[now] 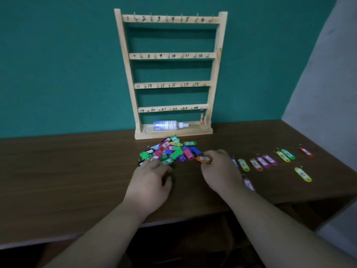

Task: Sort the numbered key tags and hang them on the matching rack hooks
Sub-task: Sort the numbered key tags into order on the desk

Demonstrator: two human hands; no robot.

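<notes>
While our left hand (150, 180) touches the tag pile (171, 149), grip unclear, our right hand (220, 171) pinches orange key tag 11 (203, 159), long axis left-right.

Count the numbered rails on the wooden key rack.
4. The top rail ends at 6, the second rail at 12, the third rail at 18, and the bottom rail at 24, just above the base. None appears hidden.

Open table (77, 171) lies left of the tag pile (170, 149), while sorted tags (270, 161) crowd the right.
</notes>
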